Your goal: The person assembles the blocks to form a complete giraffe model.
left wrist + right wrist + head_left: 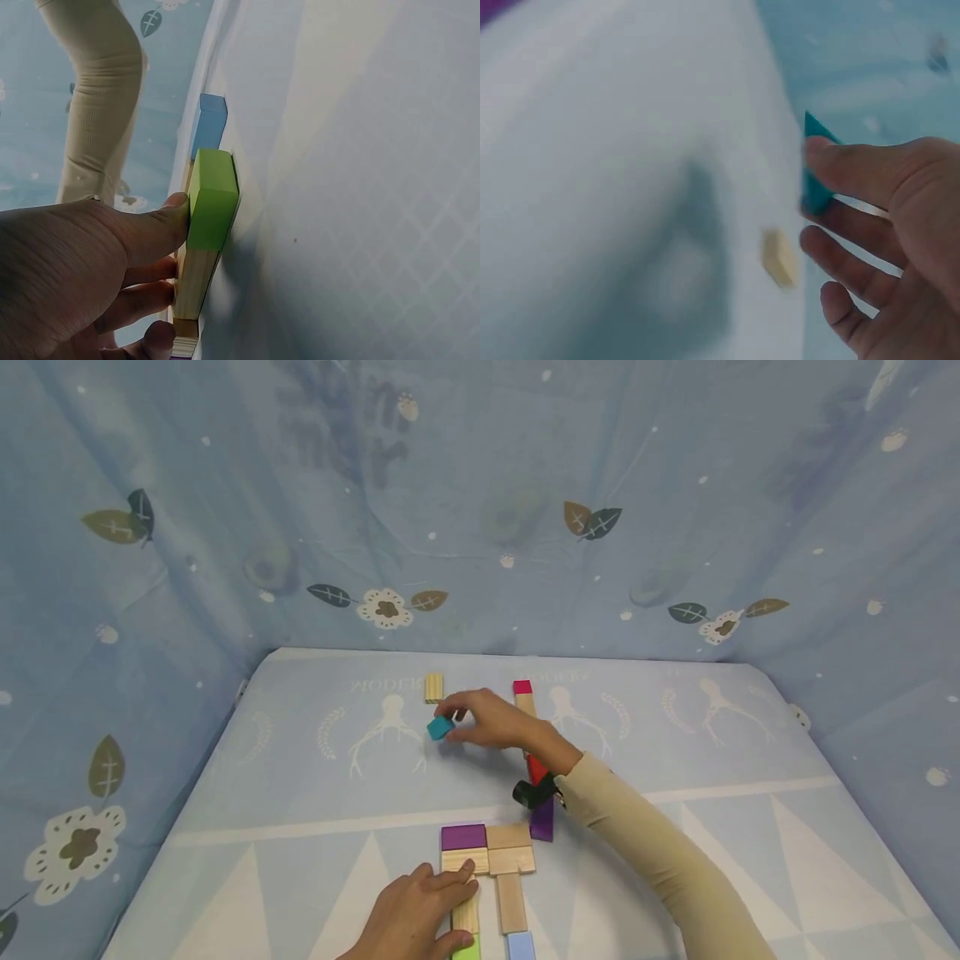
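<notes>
Above the far part of the table, my right hand pinches a teal block between thumb and fingers. In the right wrist view the same teal block shows tilted, partly covered by the thumb. My left hand rests against a row of blocks near the front. Its thumb touches the green block, and its fingers lie along the plain wooden blocks beyond it. A purple block and a light wooden block form the far end of this arrangement.
Past my right hand lies a lone wooden block. A line of blocks with a red end and a purple end runs partly under my right wrist. A light-blue block sits at the front. Patterned cloth hangs behind the table.
</notes>
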The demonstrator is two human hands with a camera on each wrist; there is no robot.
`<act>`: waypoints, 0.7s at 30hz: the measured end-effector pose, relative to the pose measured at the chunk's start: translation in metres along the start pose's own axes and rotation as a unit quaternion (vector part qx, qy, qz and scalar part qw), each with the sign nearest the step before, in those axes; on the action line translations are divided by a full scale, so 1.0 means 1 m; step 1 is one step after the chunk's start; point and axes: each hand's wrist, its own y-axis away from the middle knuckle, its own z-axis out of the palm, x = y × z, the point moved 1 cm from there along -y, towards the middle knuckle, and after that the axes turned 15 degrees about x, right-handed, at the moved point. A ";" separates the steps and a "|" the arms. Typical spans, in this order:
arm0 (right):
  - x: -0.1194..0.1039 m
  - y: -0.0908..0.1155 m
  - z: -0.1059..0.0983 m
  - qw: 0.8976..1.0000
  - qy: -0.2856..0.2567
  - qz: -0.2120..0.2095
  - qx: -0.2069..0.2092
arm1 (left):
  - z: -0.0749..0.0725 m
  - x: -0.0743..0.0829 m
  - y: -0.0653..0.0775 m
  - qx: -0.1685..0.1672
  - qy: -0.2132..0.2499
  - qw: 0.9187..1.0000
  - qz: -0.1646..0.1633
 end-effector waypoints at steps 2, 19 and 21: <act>0.011 0.003 -0.017 0.999 -0.017 0.009 0.038 | 0.000 0.001 0.001 0.008 0.001 1.000 0.002; 0.122 0.040 -0.076 0.917 -0.015 0.307 0.253 | 0.000 0.003 0.000 0.023 0.002 1.000 0.004; 0.125 0.043 -0.075 0.912 -0.012 0.327 0.248 | 0.000 0.004 0.000 0.022 -0.002 1.000 0.004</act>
